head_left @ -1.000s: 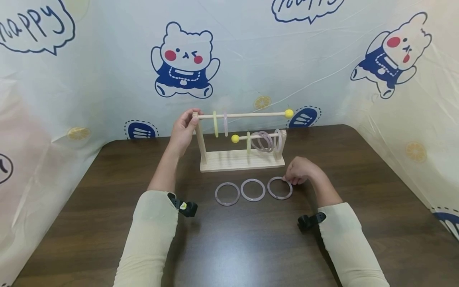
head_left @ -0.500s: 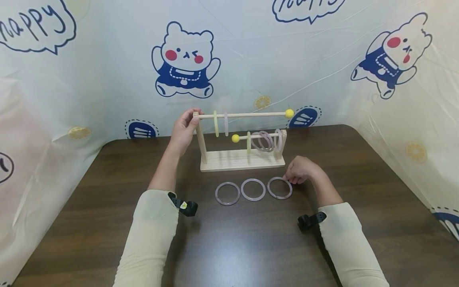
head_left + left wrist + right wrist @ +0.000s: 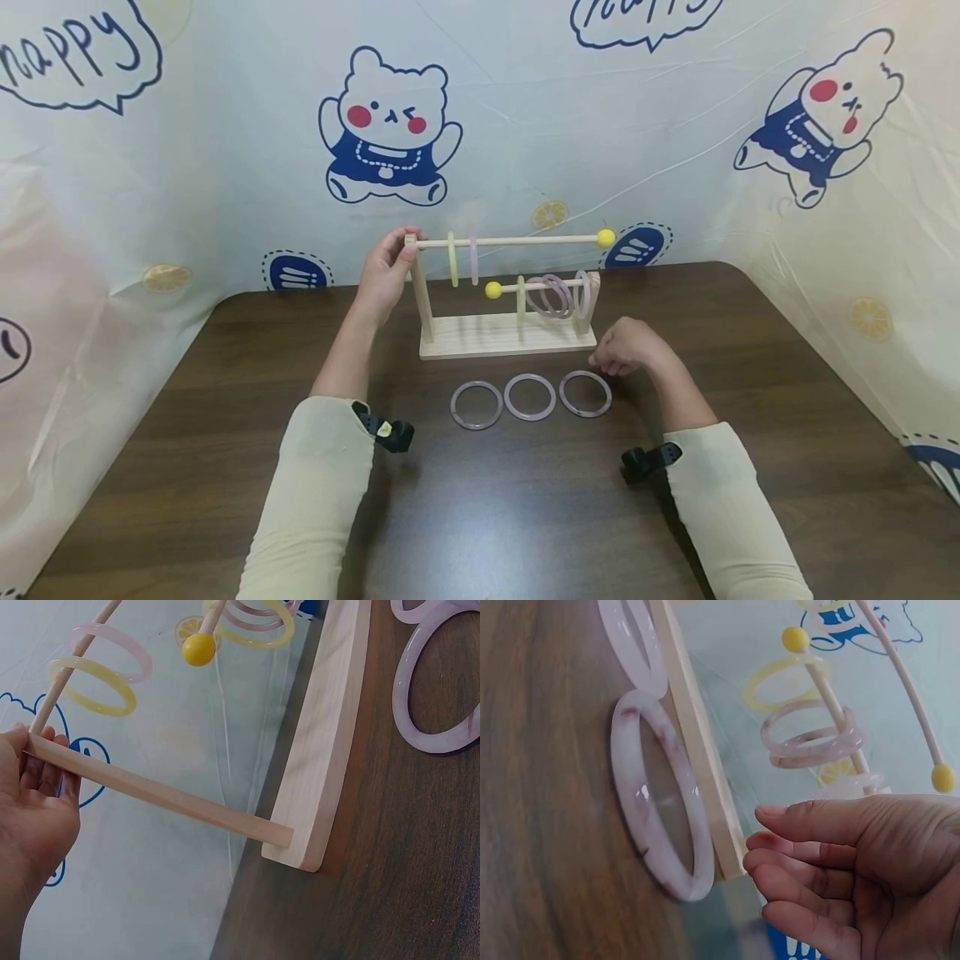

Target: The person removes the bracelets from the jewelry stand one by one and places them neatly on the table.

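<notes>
On the table, right hand: the right hand, loosely curled and holding nothing, is now hovering just above and behind the rightmost bangle, having lifted off it.
Left hand: the left hand is still gripping the top of the wooden rack at its tall post.
Wrist views: the right wrist camera is showing relaxed fingers apart from the bangle; the left is showing fingers behind the post.
Count: three pinkish bangles are lying in a row before the rack; two are hanging on the upper rod, about four on the lower.

Three bangles lie in a row before the rack.
</notes>
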Available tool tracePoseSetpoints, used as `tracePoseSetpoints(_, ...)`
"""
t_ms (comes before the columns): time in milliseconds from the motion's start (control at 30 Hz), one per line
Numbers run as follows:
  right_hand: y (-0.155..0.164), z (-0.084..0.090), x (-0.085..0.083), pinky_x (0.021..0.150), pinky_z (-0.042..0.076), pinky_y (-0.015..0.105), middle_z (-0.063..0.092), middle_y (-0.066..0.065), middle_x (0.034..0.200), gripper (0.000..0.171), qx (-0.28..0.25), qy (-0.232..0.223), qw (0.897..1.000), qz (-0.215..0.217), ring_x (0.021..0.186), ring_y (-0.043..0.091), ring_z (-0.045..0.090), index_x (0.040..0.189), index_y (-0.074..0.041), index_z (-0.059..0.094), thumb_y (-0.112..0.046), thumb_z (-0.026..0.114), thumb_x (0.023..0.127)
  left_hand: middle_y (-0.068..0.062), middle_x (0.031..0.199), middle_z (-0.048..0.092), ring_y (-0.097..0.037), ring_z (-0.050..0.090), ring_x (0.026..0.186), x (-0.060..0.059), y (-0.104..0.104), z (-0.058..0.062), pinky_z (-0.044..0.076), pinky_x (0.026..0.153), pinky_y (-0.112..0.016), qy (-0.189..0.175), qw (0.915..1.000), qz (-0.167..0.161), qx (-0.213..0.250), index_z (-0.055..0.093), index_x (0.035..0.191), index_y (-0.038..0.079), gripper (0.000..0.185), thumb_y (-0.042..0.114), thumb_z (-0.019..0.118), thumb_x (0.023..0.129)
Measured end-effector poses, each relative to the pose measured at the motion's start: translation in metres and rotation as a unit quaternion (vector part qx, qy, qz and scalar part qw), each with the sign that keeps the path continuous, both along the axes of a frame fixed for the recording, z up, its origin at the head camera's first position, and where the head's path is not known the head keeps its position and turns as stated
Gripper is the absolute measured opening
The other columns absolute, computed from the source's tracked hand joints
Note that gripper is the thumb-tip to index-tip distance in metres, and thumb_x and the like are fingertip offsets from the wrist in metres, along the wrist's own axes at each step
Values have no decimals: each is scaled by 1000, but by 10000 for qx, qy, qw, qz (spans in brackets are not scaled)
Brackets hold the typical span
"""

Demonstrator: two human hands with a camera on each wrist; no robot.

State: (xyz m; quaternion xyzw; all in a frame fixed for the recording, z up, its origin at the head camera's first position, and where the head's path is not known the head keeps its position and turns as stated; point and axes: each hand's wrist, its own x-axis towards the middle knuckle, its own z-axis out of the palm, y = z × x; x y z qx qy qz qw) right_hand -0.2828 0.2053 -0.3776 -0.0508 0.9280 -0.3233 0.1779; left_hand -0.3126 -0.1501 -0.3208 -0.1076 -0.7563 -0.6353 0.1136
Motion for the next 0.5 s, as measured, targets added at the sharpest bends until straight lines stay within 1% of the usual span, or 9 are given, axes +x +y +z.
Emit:
tracePoseSetpoints(167,-8,7,2,54,53,30,63,5,60,15,55,300,9995,115,56,16,62,75,2,70,-12,70,77,-7,123,53,-18,45,114,0,0,-1,34,101,-36,22,10000,-23,-11,49,126,5,35,25,46,96)
tracePoseSetpoints(267,-14,12,4,54,52,28,62,3,59,15,45,469,9987,189,55,14,61,74,2,71,-13,69,78,-8,123,53,-17,45,114,0,0,-1,34,101,-35,21,10000,-32,25,48,126,3,37,24,46,96)
tracePoseSetpoints(400,-24,23,9,53,51,26,59,0,56,16,19,689,9969,392,53,12,59,67,-1,69,-14,69,78,-8,124,53,-18,45,115,-1,0,-1,34,101,-35,27,10000,-46,64,48,126,3,37,24,46,96)
tracePoseSetpoints(500,-34,32,14,53,48,25,56,-1,54,19,3,843,9949,557,52,10,56,61,-4,66,-15,69,77,-7,123,53,-17,45,114,-1,0,-1,34,101,-35,1,10000,-21,26,50,125,6,35,25,46,96)
